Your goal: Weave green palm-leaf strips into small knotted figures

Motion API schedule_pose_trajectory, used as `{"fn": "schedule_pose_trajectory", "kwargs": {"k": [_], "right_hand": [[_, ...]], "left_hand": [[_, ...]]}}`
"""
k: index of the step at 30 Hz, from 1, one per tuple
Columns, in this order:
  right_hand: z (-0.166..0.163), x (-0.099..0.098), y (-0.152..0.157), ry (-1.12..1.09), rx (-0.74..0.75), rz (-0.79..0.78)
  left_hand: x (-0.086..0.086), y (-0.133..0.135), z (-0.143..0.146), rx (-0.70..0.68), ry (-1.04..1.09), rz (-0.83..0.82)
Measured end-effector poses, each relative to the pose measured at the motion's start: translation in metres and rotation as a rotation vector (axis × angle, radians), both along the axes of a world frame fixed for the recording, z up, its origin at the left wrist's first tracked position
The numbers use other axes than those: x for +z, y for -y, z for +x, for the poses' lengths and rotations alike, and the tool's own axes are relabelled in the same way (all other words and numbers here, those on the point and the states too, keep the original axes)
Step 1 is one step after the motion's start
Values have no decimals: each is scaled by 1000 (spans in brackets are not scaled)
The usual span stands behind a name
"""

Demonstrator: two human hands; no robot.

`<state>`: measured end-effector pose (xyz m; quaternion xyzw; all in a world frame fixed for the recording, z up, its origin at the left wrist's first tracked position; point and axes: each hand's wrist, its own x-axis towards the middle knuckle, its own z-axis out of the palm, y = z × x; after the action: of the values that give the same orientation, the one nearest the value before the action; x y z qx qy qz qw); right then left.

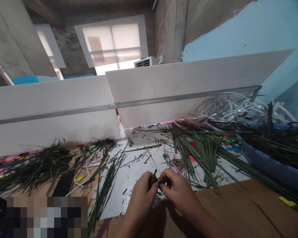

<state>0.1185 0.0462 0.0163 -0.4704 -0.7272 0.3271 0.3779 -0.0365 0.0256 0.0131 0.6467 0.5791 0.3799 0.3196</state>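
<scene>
My left hand [141, 198] and my right hand [179, 191] meet low in the middle of the view, fingers pinched together on a small folded piece of green leaf strip [154, 179]. The piece sticks up a little between my thumbs. Long green leaf strips [196, 148] lie fanned out on the white sheet [134, 172] just beyond my right hand. Another bunch of strips [106, 185] lies beside my left hand.
A dark heap of leaf scraps [39, 162] covers the left of the table, with a black phone [64, 182] beside it. A blue basin [270, 162] holding strips stands at the right, with white plastic bands [238, 107] behind. White partition boards [164, 86] close the back.
</scene>
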Motion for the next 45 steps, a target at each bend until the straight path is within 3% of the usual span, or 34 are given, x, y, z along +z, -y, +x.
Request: {"fn": "schedule_pose_trajectory", "kwargs": {"k": [8, 16, 21, 30, 41, 45], "right_hand": [[0, -1, 2, -52, 1, -8], [0, -4, 1, 57, -53, 117], [1, -10, -1, 171, -64, 282], [10, -10, -9, 301, -179, 403], [36, -3, -30, 463, -410, 381], [52, 1, -40, 306, -454, 312]], "left_hand": [[5, 1, 0, 4, -53, -4], [10, 5, 2, -5, -83, -11], [9, 6, 2, -12, 39, -8], [11, -1, -3, -39, 346, -59], [11, -8, -17, -49, 659, -101], [15, -10, -29, 21, 685, -29]]}}
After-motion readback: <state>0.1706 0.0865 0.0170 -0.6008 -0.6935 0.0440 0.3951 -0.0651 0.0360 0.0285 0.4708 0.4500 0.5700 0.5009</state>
